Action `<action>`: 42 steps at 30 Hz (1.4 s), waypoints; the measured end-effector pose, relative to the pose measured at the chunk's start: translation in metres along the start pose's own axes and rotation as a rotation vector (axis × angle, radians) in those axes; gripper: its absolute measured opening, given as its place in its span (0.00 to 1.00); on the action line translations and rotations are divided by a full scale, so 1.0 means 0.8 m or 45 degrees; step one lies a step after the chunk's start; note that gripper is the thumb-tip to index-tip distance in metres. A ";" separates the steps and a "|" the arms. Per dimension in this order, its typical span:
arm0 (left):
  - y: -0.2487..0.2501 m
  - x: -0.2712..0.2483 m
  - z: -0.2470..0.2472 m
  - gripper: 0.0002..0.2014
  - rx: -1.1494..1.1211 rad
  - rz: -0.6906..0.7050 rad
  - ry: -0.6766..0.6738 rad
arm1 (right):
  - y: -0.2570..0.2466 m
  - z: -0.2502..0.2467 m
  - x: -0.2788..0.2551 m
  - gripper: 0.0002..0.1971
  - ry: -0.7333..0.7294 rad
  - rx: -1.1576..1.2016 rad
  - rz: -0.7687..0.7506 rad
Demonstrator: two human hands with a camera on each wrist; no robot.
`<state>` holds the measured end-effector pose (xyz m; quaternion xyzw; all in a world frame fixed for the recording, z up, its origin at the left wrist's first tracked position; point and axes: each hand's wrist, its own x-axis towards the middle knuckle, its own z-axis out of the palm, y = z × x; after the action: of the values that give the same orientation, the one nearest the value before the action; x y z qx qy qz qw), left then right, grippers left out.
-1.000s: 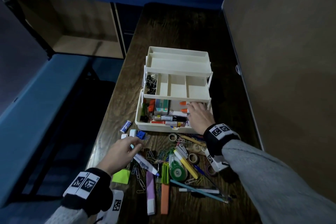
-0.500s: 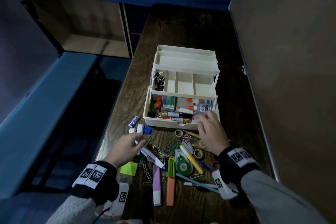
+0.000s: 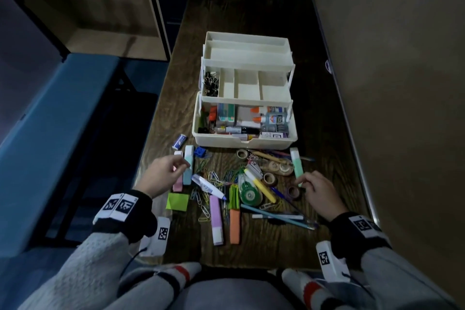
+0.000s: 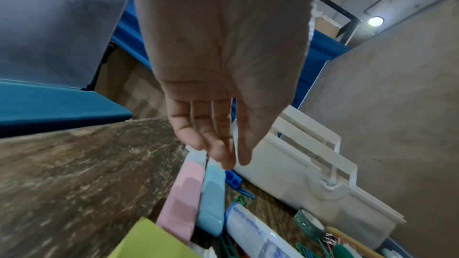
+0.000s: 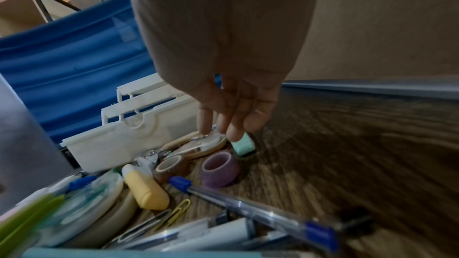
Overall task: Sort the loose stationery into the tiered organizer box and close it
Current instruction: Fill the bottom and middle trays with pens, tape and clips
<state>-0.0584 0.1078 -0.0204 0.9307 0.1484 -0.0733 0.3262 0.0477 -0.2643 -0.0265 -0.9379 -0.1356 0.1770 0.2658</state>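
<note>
The white tiered organizer box [image 3: 241, 145] stands open mid-table. Its bottom tray holds glue bottles and markers, and binder clips [image 3: 210, 83] fill one middle-tier compartment. Loose stationery lies in front of it. My left hand [image 3: 185, 166] hovers with relaxed fingers [image 4: 223, 156] just over a blue highlighter [image 3: 188, 170] and a pink highlighter [image 4: 181, 199], holding nothing. My right hand [image 3: 300, 181] reaches down at the pile's right side. Its fingertips [image 5: 233, 132] touch the near end of a mint highlighter [image 3: 297, 167], and its thumb rests by a clear tape dispenser [image 5: 198, 144].
The pile holds paper clips, tape rolls [image 5: 218, 168], a green correction tape [image 3: 249, 192], a yellow highlighter [image 3: 260, 185], pens [image 3: 276, 216], purple and orange markers and green sticky notes [image 3: 177, 201]. A beige wall panel [image 3: 390, 83] lines the table's right edge; the left edge drops off.
My right hand has pulled back out of the box's bottom tray and come down on the mint highlighter. My left hand has left the white tube and shifted to the highlighters.
</note>
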 end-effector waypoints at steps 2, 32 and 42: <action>0.001 -0.001 0.000 0.07 -0.005 0.016 -0.004 | 0.000 -0.004 -0.008 0.13 -0.105 -0.022 0.001; -0.013 -0.020 -0.002 0.06 -0.006 0.003 0.071 | 0.004 0.017 -0.001 0.12 -0.291 -0.550 -0.087; 0.044 0.017 0.059 0.15 0.711 0.509 -0.260 | -0.012 0.015 0.005 0.19 -0.344 -0.587 -0.130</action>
<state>-0.0362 0.0551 -0.0397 0.9825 -0.0956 -0.1385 0.0801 0.0451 -0.2499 -0.0319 -0.9335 -0.2537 0.2511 0.0335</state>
